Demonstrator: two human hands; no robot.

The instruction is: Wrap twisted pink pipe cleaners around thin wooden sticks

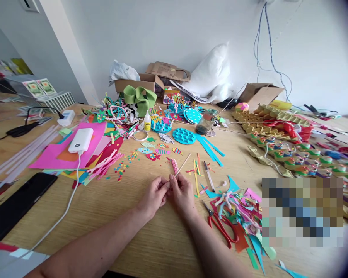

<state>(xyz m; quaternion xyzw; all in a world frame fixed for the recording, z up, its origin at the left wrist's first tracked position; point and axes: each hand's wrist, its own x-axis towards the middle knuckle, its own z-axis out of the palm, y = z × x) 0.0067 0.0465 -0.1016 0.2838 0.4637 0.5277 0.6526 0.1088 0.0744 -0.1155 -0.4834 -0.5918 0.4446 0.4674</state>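
Note:
My left hand (156,195) and my right hand (182,193) meet above the wooden table, fingertips pinched close together. A thin pale stick (185,162) slants up and right from between them; its lower end is hidden by my fingers. Just beyond the fingertips is a pink coiled strip (174,166); whether my fingers touch it, I cannot tell. Several patterned paper fish (161,151) lie farther ahead. To the right are a pen (208,176), narrow paper strips (196,177) and red-handled scissors (224,227).
Paper scraps (243,210) heap at right beside egg-carton trays (298,156). A phone (21,206), a white power bank (81,140) with its cable and coloured paper (58,150) are at left. A glue bottle (147,122), blue discs (184,136) and a glass jar (206,121) stand behind.

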